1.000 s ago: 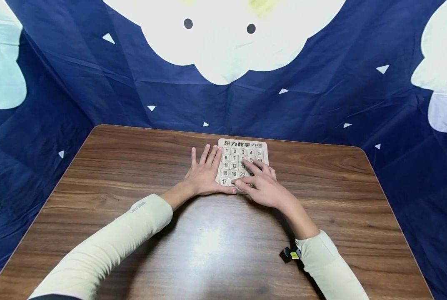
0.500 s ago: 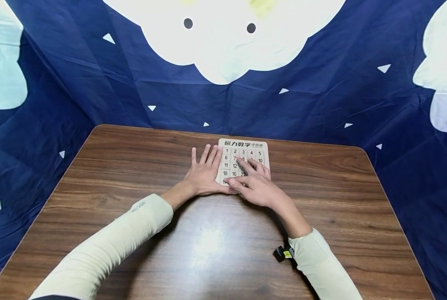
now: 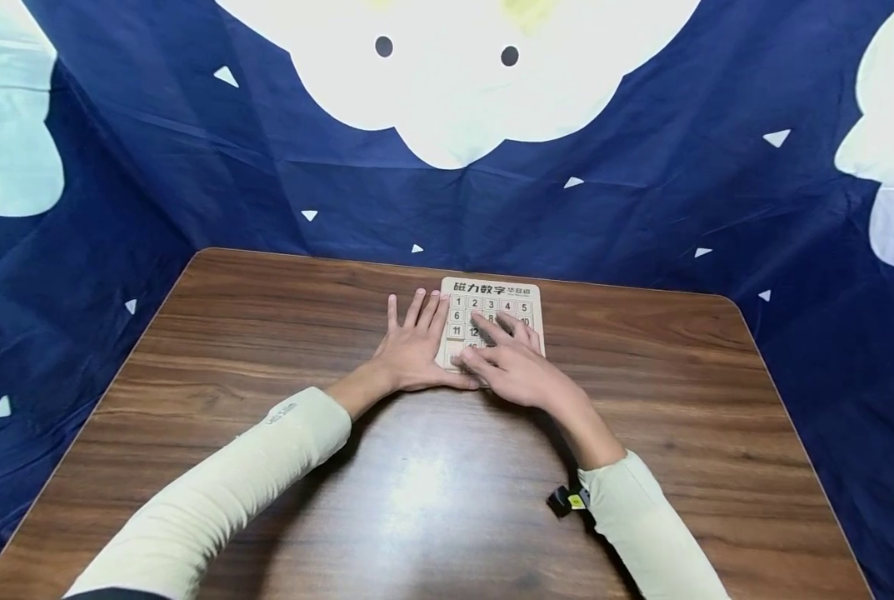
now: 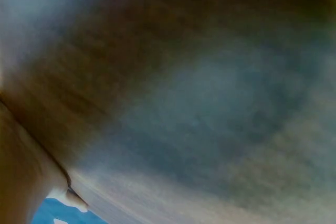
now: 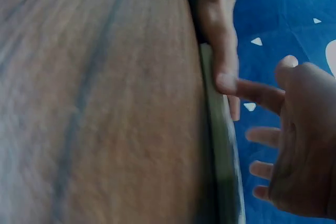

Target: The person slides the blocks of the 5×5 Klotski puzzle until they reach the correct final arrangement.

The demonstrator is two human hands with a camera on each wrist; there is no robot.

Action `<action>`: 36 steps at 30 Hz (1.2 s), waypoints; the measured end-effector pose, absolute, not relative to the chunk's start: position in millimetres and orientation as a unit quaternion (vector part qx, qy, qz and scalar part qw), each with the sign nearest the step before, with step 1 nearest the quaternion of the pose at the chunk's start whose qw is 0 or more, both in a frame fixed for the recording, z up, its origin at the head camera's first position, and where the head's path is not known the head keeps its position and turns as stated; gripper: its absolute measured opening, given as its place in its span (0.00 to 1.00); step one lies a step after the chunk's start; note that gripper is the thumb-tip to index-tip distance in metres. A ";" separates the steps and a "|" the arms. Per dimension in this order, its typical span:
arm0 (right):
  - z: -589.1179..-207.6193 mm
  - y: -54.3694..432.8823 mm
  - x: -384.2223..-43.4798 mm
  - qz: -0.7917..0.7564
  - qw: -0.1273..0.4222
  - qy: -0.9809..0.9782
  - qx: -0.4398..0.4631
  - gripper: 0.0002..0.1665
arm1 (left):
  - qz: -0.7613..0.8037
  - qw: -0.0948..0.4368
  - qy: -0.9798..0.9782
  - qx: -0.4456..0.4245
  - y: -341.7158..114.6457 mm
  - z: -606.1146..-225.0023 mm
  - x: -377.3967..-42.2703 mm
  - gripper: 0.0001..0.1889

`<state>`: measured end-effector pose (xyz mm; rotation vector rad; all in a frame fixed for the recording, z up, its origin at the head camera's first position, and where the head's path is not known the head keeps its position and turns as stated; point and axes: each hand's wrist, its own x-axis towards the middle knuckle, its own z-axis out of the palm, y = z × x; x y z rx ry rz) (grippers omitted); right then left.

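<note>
A pale sliding number puzzle (image 3: 448, 283) lies near the table's far edge, with black numerals on its tiles and lettering across the top. My left hand (image 3: 409, 354) lies with spread, straight fingers along its left side, the thumb along the near edge. Over the lower right part is my right hand (image 3: 517, 371), its fingers loosely extended and its thumb and a finger at the lower left tiles; exact contact is hard to tell. Several tiles are hidden under it. In the right wrist view the puzzle's edge (image 5: 223, 140) shows beside the left thumb (image 5: 226, 80).
The brown wood-grain table (image 3: 417, 517) spreads toward me, with a bright reflection on it. A blue curtain (image 3: 357, 192) with white clouds and triangles stands behind and at both sides. A small black device (image 3: 559, 502) sits at my right sleeve (image 3: 641, 508).
My right hand has moved slightly left across the puzzle. The number 18, readable earlier in the left column, no longer shows. The left hand stays at the puzzle's side.
</note>
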<state>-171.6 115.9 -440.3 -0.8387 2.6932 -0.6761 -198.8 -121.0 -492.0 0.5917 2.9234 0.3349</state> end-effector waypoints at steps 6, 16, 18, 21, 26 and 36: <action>-438.7 125.5 -173.6 -0.241 0.093 0.931 -0.257 0.30 | 0.109 0.079 0.972 0.195 -117.6 -497.1 -201.6 0.85; -442.3 125.2 -175.1 -0.249 0.095 0.922 -0.282 0.37 | 0.113 0.077 0.971 0.198 -117.0 -492.4 -198.0 0.84; -441.8 127.0 -174.7 -0.237 0.075 0.930 -0.271 0.36 | 0.113 0.073 0.970 0.200 -116.4 -490.9 -196.8 0.84; -441.5 125.6 -174.5 -0.218 0.066 0.937 -0.264 0.35 | 0.113 0.070 0.971 0.200 -116.5 -490.0 -196.4 0.83; -440.2 120.0 -171.9 -0.215 0.107 0.927 -0.289 0.32 | 0.112 0.076 0.971 0.199 -117.3 -491.3 -197.1 0.84; -439.4 119.9 -172.6 -0.216 0.116 0.928 -0.279 0.33 | 0.113 0.079 0.971 0.198 -116.0 -494.8 -200.0 0.85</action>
